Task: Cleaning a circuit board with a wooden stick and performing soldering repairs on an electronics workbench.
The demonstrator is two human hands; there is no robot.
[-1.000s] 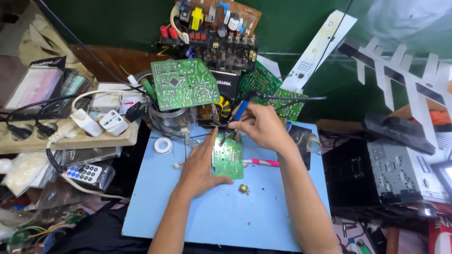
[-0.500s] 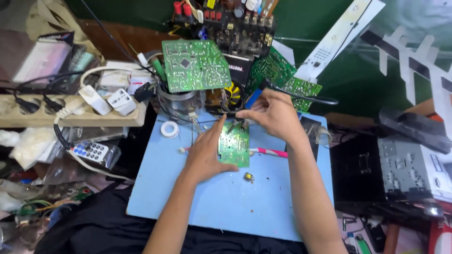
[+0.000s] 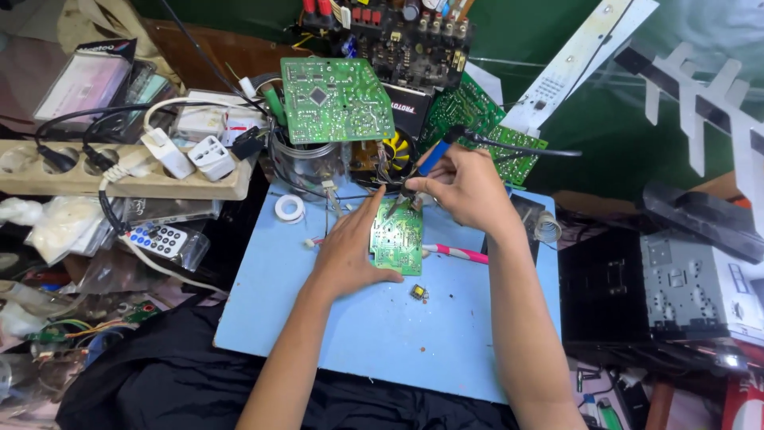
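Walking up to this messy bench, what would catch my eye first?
At the centre, the left hand presses a small green board onto the blue mat, while the right hand holds a soldering iron over it. A larger green board sits propped behind, and a power strip lies at left.

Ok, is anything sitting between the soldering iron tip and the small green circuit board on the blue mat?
Nothing visible does. The right hand holds the blue-handled soldering iron with its tip at the small green circuit board, top edge; the left hand steadies the board from the left.

A small green circuit board [image 3: 398, 245] lies flat on the blue mat, a blue-handled soldering iron [image 3: 426, 163] tilted over it.
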